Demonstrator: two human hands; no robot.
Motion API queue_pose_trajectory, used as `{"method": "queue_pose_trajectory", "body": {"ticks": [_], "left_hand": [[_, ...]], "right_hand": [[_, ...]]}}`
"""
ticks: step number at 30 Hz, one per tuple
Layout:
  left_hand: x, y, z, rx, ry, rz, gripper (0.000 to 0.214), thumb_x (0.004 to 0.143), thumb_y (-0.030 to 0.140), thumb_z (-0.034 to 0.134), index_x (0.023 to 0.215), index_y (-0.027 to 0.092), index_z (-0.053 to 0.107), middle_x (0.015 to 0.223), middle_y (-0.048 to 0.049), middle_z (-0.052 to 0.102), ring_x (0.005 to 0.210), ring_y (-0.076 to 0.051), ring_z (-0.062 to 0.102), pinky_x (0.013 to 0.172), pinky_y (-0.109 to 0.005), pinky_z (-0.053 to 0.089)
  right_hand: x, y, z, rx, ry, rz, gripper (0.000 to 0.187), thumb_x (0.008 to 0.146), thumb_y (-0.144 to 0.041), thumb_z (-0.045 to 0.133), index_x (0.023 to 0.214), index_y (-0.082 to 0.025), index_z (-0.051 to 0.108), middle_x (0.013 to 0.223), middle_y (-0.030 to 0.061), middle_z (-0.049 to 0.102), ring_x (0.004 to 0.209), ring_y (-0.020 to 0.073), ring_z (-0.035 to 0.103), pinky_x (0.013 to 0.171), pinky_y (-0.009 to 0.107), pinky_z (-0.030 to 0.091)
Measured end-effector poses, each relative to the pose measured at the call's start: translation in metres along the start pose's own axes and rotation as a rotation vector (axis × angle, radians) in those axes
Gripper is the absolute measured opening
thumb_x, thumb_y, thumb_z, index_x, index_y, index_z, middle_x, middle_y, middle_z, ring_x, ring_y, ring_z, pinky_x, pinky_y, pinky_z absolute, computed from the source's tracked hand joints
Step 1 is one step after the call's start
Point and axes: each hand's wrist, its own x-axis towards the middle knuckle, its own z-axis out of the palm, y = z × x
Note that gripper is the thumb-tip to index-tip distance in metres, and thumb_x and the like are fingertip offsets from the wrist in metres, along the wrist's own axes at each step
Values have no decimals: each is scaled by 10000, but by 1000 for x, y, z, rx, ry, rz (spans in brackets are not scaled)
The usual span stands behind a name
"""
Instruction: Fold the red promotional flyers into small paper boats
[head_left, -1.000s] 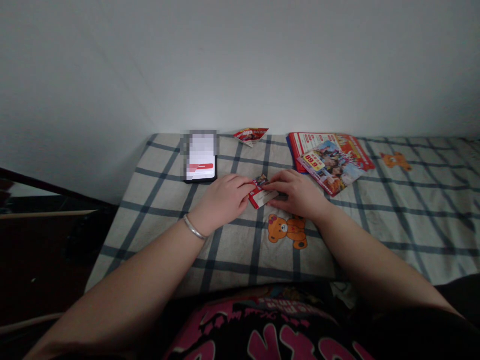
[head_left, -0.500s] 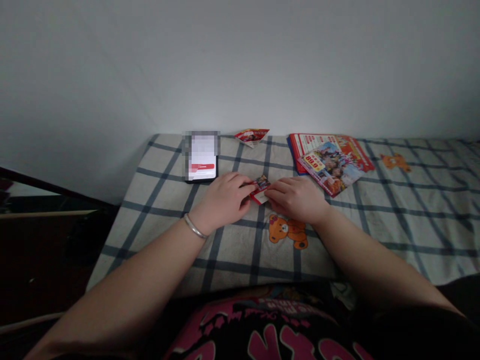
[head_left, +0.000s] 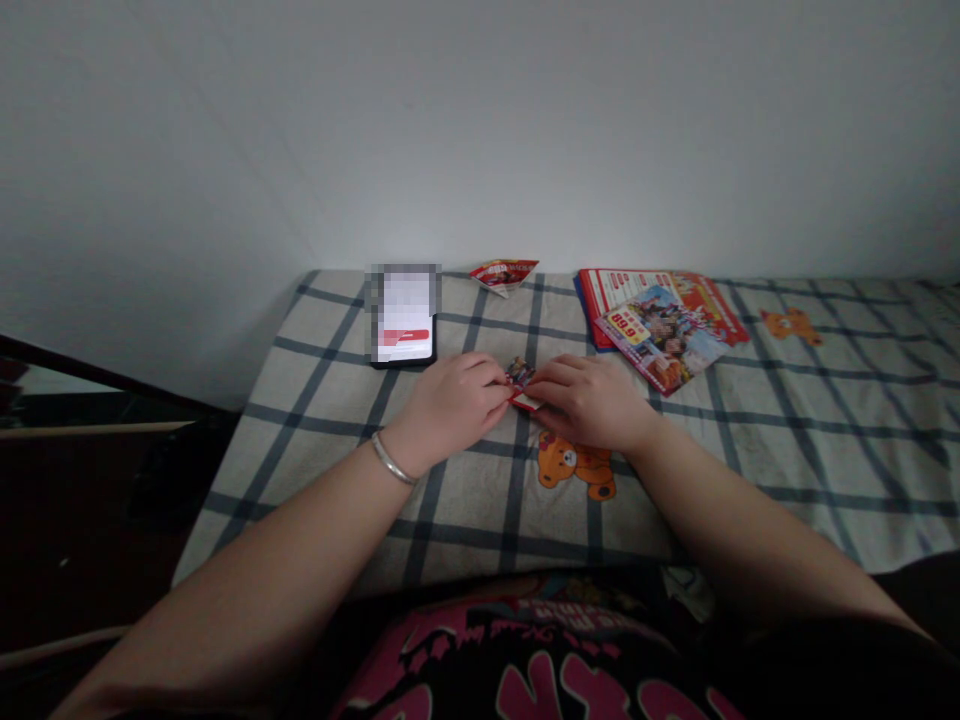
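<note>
A small folded paper (head_left: 520, 374), red and white with a printed picture, lies between my two hands on the checked cloth (head_left: 450, 520). My left hand (head_left: 459, 402), with a silver bangle at the wrist, pinches its left side. On the opposite side, my right hand (head_left: 592, 400) presses and grips the paper with bent fingers. Much of the paper is hidden under the fingertips. Beyond it, near the wall, a red folded paper piece (head_left: 504, 274) stands with its point toward me.
A phone (head_left: 407, 320) with a lit screen lies at the back left. At the back right is a stack of red flyers (head_left: 720, 305), with a colourful flyer (head_left: 667, 340) slanted over it. The pale wall (head_left: 480, 130) borders the cloth's far edge.
My left fingers have closed in to the right over the paper, and less of it shows. My right hand stays almost where it was.
</note>
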Motion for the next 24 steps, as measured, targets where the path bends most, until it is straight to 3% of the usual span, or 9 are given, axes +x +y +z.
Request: {"method": "queue_pose_trajectory", "body": {"ticks": [6, 9, 13, 16, 20, 24], "left_hand": [[-1, 7, -3, 73, -23, -61, 183, 946, 244, 583, 913, 161, 743, 898, -47, 713, 810, -198, 648, 636, -318, 485], [0, 8, -5, 96, -50, -117, 192, 944, 267, 591, 872, 161, 734, 833, -43, 694, 745, -196, 639, 566, -309, 443], [0, 8, -4, 93, -49, -154, 226, 962, 283, 569, 849, 167, 728, 808, -45, 682, 746, -199, 637, 575, -315, 451], [-1, 6, -2, 67, -16, -174, 252, 978, 280, 550, 825, 170, 717, 793, -45, 680, 772, -192, 637, 636, -313, 482], [-1, 1, 3, 23, 24, -196, 268, 993, 277, 530, 817, 179, 707, 804, -38, 689, 782, -182, 635, 664, -305, 489], [-1, -1, 6, 2, 14, -220, 247, 989, 294, 547, 854, 179, 719, 812, -39, 688, 810, -193, 632, 703, -318, 489]], "right_hand": [[0, 3, 3, 26, 34, 51, 246, 971, -312, 513, 962, -222, 741, 926, 62, 707, 939, 237, 587, 787, 375, 450], [0, 6, 1, 20, 18, 101, 265, 967, -307, 516, 838, -205, 724, 810, 61, 668, 862, 230, 570, 747, 367, 440], [1, 8, -1, 14, 4, 151, 313, 961, -318, 524, 714, -192, 668, 750, 70, 641, 787, 219, 545, 712, 363, 428], [0, 8, 1, 16, 18, 185, 291, 962, -327, 528, 755, -186, 677, 781, 79, 658, 800, 221, 558, 728, 361, 436], [-1, 10, 4, 65, 54, 214, 206, 942, -330, 574, 953, -197, 730, 858, 76, 694, 820, 221, 591, 751, 357, 451], [-1, 10, 5, 70, 51, 175, 265, 973, -352, 533, 931, -208, 752, 862, 80, 692, 837, 229, 581, 766, 366, 456]]}}
